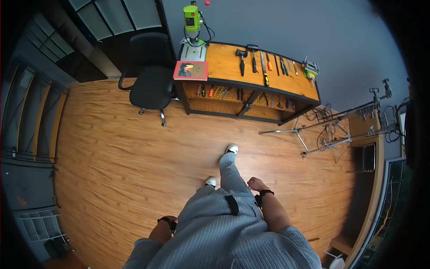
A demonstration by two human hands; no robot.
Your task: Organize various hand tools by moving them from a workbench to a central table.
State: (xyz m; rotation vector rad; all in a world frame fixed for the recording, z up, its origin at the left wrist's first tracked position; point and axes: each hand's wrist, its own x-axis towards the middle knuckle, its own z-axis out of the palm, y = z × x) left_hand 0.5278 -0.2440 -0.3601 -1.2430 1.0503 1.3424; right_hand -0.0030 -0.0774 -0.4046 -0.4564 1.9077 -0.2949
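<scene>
My right hand [257, 184] hangs beside my right thigh with its fingers loosely curled, and nothing shows in it. Most of my left hand [172, 219] is hidden against my left side, so its fingers do not show. Both wrists wear black bands. Ahead, out of reach of both hands, stands a wood-topped workbench [220, 60]. Laid out on it are a black mallet [242, 63], a hammer [254, 62], a long tool with a yellow-black handle [266, 80], an orange-handled screwdriver [269, 65] and pliers [283, 67].
A green drill press [192, 20] and a red-edged book [191, 70] occupy the bench's left end, a small vise [310, 68] its right. Left of it is a black swivel chair [152, 87]. Metal stands [329, 122] with cables spread at right; shelving [38, 116] lines the left.
</scene>
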